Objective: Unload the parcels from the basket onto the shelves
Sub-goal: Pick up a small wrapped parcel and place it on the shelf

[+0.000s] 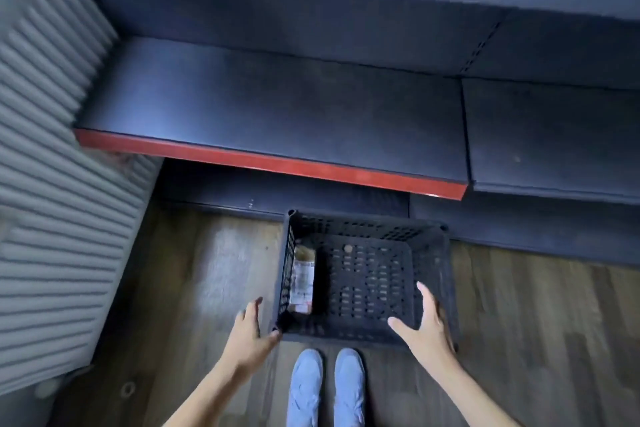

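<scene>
A black perforated plastic basket (pixel 429 253) stands on the wooden floor in front of the shelves. One brown parcel (pixel 303 279) with a white label leans against its left inner wall. My left hand (pixel 251 333) hovers just outside the basket's near left corner, fingers spread. My right hand (pixel 424 326) is over the basket's near right side, fingers spread; neither hand holds anything. A dark shelf (pixel 277 114) with a red front edge lies above the basket, with nothing on it.
A grey ribbed panel (pixel 52 218) fills the left side. A second dark shelf section (pixel 554 135) continues to the right. My two light blue shoes (pixel 325 388) stand right behind the basket. Low base boards run under the shelves.
</scene>
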`<action>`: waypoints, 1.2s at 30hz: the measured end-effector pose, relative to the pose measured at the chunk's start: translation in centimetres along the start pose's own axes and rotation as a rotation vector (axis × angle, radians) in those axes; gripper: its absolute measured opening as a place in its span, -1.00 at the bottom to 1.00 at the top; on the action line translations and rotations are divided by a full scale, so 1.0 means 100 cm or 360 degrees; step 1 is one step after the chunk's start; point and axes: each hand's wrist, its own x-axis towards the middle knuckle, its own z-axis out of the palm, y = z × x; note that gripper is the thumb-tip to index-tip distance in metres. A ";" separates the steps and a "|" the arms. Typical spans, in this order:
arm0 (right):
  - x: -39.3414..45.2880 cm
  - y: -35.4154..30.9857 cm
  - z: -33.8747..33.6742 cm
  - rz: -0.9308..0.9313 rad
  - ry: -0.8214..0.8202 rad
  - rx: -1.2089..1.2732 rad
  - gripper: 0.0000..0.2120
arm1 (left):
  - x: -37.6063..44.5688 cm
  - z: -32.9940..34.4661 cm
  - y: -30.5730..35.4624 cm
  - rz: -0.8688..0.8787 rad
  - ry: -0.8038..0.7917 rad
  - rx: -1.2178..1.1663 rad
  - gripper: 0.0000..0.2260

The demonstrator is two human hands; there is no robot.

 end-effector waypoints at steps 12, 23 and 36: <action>0.169 0.112 0.144 -0.0069 -0.0260 -0.0138 -0.24 | 0.196 0.129 -0.053 -0.0008 0.0020 0.0005 -0.41; 0.242 0.151 0.278 0.0214 -0.0605 0.0303 -0.22 | 0.290 0.201 -0.101 -0.0402 0.0082 -0.0122 -0.48; 0.248 0.137 0.284 0.0283 -0.0723 0.0486 -0.30 | 0.293 0.190 -0.086 -0.0185 -0.0168 -0.0878 -0.69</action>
